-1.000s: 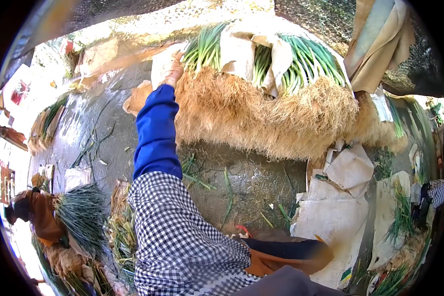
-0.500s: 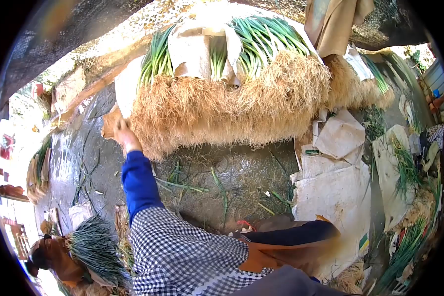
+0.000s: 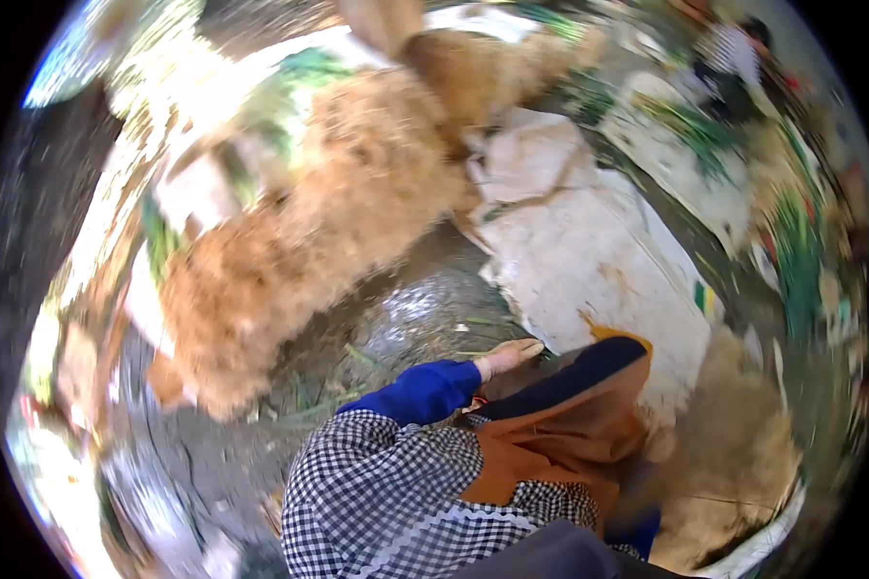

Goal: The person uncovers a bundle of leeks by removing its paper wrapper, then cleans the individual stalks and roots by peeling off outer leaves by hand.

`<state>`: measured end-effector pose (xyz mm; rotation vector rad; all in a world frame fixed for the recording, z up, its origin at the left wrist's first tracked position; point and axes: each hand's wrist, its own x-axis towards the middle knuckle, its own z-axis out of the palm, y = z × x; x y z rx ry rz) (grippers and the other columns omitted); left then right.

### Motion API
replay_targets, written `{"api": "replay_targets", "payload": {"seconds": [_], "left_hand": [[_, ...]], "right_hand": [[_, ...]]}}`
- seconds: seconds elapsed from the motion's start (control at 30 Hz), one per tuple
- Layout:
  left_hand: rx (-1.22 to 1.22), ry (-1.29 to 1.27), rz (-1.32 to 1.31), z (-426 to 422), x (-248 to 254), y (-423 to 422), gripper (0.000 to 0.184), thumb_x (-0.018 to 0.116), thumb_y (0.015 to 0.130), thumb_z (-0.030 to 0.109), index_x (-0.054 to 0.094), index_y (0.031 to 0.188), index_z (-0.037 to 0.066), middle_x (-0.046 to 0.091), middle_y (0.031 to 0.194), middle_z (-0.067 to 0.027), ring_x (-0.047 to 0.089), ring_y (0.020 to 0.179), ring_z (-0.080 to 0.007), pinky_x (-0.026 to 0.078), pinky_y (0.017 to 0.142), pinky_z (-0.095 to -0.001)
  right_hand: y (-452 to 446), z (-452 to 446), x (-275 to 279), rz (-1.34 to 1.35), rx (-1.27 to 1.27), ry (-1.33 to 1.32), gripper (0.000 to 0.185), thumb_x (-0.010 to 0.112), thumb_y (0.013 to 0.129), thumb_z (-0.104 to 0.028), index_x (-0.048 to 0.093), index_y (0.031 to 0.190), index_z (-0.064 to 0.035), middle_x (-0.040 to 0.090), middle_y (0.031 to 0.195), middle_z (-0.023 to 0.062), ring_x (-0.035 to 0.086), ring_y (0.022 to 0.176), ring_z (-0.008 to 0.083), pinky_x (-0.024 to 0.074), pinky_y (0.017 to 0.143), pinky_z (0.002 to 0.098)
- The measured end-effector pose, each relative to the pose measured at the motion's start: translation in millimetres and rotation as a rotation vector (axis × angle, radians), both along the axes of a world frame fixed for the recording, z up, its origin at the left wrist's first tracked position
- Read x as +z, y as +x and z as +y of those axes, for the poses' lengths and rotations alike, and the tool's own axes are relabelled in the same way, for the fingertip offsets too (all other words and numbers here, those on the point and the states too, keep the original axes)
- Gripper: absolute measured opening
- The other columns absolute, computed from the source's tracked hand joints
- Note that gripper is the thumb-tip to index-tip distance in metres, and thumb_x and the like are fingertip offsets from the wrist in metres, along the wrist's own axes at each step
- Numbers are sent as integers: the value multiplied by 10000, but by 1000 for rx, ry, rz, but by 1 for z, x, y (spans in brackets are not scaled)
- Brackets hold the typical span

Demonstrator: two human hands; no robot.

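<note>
My left hand reaches out past the blue sleeve, fingers stretched and holding nothing. It is over the wet floor, beside the dark and orange cloth across my lap and knee. My right hand is low on the right, blurred, its fingers unclear. Near it sits a heap of pale brown roots; whether the hand touches them I cannot tell. To the left lies a long row of green onions with thick tan roots facing me, partly covered by white sheets.
A dirty white sack is spread on the floor ahead. Another pale sheet with green onions on it is farther right. A person in a striped top is at the upper right. Loose green leaves litter the wet floor.
My view has swung to the right. My left hand has come away from the left end of the onion row and back beside my knee. The root heap at lower right is now in fuller view.
</note>
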<state>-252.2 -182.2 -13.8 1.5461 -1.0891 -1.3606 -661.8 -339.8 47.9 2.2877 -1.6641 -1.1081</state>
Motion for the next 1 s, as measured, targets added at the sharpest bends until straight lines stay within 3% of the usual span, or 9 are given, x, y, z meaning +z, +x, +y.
{"api": "replay_targets", "payload": {"seconds": [0.03,0.1,0.23,0.37,0.57,0.7,0.87,0.97,1.0], "left_hand": [[-111,14,74,-24,7,-28,639,380,884,548,448,1272,45,498,1251,-168,444,1185,-280,321,995,-313],[-242,107,72,-57,39,-74,668,407,873,569,429,1294,51,480,1281,-116,425,1184,-194,307,999,-301],[-460,-80,307,-93,66,-159,610,446,896,469,381,1325,41,434,1321,-129,372,1232,-225,263,1029,-302],[-623,-157,99,-93,77,-226,473,518,879,365,519,1181,1,540,1189,-179,479,1140,-274,337,972,-328],[-685,-574,-286,-127,46,-273,219,599,809,230,653,880,31,639,899,-154,588,838,-313,447,771,-361],[-663,-516,-207,-170,25,-278,226,511,848,186,662,786,30,637,796,-139,585,766,-286,446,734,-363],[-805,-440,10,-159,112,-363,309,549,872,191,543,1126,15,572,1103,-146,537,1025,-232,414,878,-333],[-914,-397,257,-149,160,-423,382,583,857,159,494,1210,41,529,1192,-127,490,1107,-260,369,966,-345],[-898,-485,303,-149,186,-448,474,618,830,154,446,1257,43,476,1262,-143,448,1166,-272,336,1008,-361]], "right_hand": [[-96,-8,-50,89,384,-522,405,322,945,-185,367,1332,-76,549,1180,106,524,1072,177,399,899,237],[-89,31,68,-543,-378,-553,358,375,928,-186,455,1250,-52,562,1132,120,506,1076,182,396,913,243],[-196,113,78,-116,-827,-611,389,413,914,-271,470,1239,-66,532,1186,125,493,1094,202,400,935,308],[-191,198,44,-161,-571,-819,452,442,899,-309,395,1313,-133,334,1376,177,358,1233,322,351,986,401],[-183,237,78,-1017,-877,-1182,267,608,818,-291,624,1041,-145,624,981,107,606,808,319,487,702,373],[-257,214,156,-561,-856,-1456,417,590,826,-303,521,1187,-107,601,1080,140,601,927,293,484,762,369],[-346,145,187,-337,-1133,-874,315,480,853,-267,564,1093,-82,649,916,93,631,799,279,499,689,369],[-454,183,148,-186,-1006,-1309,207,470,902,-230,616,924,-85,633,867,90,552,721,224,445,669,273],[-481,195,139,-740,-873,-1588,196,445,900,-195,605,917,-83,624,876,80,555,766,215,444,694,276]]}}
